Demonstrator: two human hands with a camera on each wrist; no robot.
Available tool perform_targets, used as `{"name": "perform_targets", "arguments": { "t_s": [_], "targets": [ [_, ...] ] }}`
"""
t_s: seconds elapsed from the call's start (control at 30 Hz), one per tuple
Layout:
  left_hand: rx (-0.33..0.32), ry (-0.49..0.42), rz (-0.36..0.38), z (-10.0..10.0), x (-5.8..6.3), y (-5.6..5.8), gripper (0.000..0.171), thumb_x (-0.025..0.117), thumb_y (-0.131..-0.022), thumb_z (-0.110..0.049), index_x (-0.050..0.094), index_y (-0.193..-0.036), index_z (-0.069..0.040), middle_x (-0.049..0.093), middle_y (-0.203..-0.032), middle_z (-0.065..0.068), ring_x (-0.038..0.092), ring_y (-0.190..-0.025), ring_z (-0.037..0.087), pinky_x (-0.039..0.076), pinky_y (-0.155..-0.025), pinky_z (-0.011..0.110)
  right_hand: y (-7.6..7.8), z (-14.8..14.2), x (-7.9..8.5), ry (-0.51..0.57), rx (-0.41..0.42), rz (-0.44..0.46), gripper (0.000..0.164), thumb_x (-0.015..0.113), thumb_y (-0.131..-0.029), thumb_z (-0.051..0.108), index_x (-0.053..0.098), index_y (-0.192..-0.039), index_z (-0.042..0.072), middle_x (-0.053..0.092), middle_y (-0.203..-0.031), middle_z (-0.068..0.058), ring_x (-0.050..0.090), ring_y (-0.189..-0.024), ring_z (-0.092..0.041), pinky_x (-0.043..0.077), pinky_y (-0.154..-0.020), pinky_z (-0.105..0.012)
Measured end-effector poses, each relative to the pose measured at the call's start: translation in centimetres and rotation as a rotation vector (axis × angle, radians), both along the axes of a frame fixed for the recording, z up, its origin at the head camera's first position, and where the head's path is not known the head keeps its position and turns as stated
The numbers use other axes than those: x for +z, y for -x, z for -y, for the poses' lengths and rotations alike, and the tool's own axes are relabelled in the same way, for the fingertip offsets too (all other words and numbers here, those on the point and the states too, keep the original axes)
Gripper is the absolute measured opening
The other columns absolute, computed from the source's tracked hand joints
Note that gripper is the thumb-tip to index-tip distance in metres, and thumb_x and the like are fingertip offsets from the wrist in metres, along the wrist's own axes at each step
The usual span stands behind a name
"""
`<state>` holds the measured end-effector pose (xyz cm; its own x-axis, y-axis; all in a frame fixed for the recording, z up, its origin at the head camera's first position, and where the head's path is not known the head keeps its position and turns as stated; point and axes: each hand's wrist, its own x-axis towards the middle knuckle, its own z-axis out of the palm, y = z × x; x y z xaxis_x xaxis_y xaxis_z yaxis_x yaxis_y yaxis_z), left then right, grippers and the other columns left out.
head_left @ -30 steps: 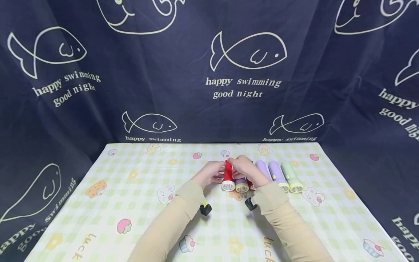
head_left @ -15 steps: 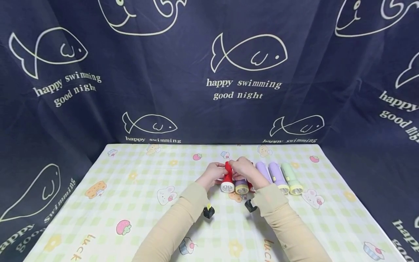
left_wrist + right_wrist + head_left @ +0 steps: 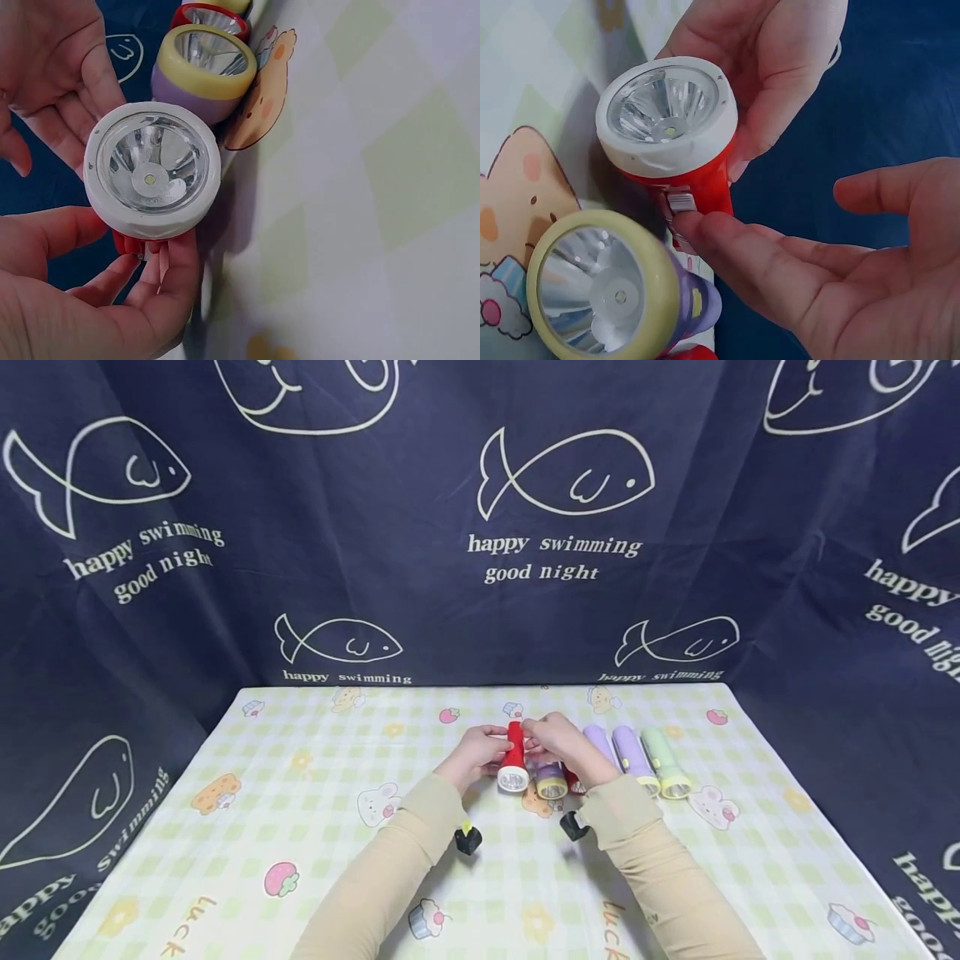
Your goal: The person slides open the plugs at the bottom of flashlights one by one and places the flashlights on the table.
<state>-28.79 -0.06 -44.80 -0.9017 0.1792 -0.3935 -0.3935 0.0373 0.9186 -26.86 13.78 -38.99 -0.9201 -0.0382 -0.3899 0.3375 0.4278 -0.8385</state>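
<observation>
A red flashlight (image 3: 515, 745) with a white head tilts its lens toward the head camera. My left hand (image 3: 472, 755) grips its body from the left, thumb and fingers around it below the white rim (image 3: 152, 229). On the other side, my right hand (image 3: 558, 739) touches the body with nearly straight fingertips beside the grey sliding switch (image 3: 681, 201); the right thumb stands apart. Close to the right lies a purple flashlight (image 3: 552, 781) with a yellow rim, partly under the right hand. Another red flashlight (image 3: 574, 781) is mostly hidden by that hand.
Two lavender flashlights (image 3: 632, 752) and a green flashlight (image 3: 663, 756) continue the row to the right, lenses facing the near side. The tabletop wears a checked cloth (image 3: 337, 860), and a dark blue fish-print curtain (image 3: 435, 543) hangs behind and at both sides.
The red flashlight has shifted slightly left, away from the purple one, with my left hand around it. My right hand stays beside it, and its fingers show less overlap with the flashlight's rear end.
</observation>
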Motion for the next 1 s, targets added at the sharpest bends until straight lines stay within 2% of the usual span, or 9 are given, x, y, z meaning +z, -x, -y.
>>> {"name": "perform_targets", "arguments": {
  "t_s": [0.17, 0.37, 0.43, 0.67, 0.83, 1.0],
  "targets": [
    [0.007, -0.019, -0.021, 0.6, 0.5, 0.1, 0.038, 0.058, -0.087, 0.003, 0.054, -0.125, 0.001, 0.065, -0.086, 0.010, 0.060, -0.066, 0.012, 0.055, -0.060, 0.027, -0.1, 0.3, 0.5, 0.007, 0.007, -0.016, 0.039, 0.045, -0.094, 0.020, 0.055, -0.113, -0.013, 0.060, -0.095, -0.018, 0.064, -0.078, -0.022, 0.055, -0.084, -0.037],
    [0.026, -0.027, -0.075, 1.2, 1.4, -0.2, 0.039, 0.059, -0.088, 0.000, 0.053, -0.127, -0.002, 0.062, -0.109, 0.018, 0.064, -0.083, 0.021, 0.057, -0.075, 0.038, -0.3, 0.4, 0.8, 0.065, 0.015, -0.081, 0.041, 0.043, -0.095, 0.013, 0.051, -0.121, -0.017, 0.059, -0.117, -0.029, 0.064, -0.095, -0.032, 0.055, -0.085, -0.036],
    [0.038, -0.035, -0.099, 1.3, 1.8, -0.4, 0.040, 0.059, -0.088, 0.000, 0.053, -0.127, -0.002, 0.061, -0.112, 0.018, 0.064, -0.087, 0.023, 0.056, -0.077, 0.039, -0.4, 0.4, 1.0, 0.103, 0.003, -0.096, 0.040, 0.044, -0.095, 0.012, 0.051, -0.122, -0.016, 0.058, -0.119, -0.029, 0.065, -0.096, -0.032, 0.055, -0.085, -0.036],
    [0.091, -0.046, -0.170, 1.3, 2.9, -1.1, 0.038, 0.060, -0.087, 0.001, 0.056, -0.125, -0.002, 0.060, -0.110, 0.016, 0.064, -0.085, 0.022, 0.056, -0.081, 0.043, -0.7, 0.4, 1.4, 0.161, -0.019, -0.161, 0.033, 0.046, -0.094, 0.007, 0.055, -0.115, -0.017, 0.064, -0.104, -0.024, 0.066, -0.076, -0.018, 0.057, -0.078, -0.033],
    [0.112, -0.023, -0.236, 1.3, 3.4, -1.7, 0.039, 0.060, -0.087, 0.002, 0.056, -0.125, -0.001, 0.060, -0.116, 0.018, 0.065, -0.091, 0.024, 0.057, -0.076, 0.038, -0.8, 0.5, 1.3, 0.144, -0.042, -0.206, 0.032, 0.044, -0.096, 0.006, 0.058, -0.116, -0.015, 0.063, -0.108, -0.027, 0.066, -0.079, -0.020, 0.057, -0.080, -0.034],
    [0.130, 0.025, -0.304, 1.4, 3.8, -2.4, 0.040, 0.062, -0.086, 0.002, 0.059, -0.125, -0.004, 0.060, -0.119, 0.017, 0.066, -0.092, 0.026, 0.058, -0.071, 0.034, -1.0, 0.6, 1.2, 0.129, -0.045, -0.287, 0.031, 0.043, -0.096, 0.005, 0.058, -0.114, -0.016, 0.064, -0.106, -0.029, 0.068, -0.078, -0.022, 0.058, -0.075, -0.033]
  ]
}}
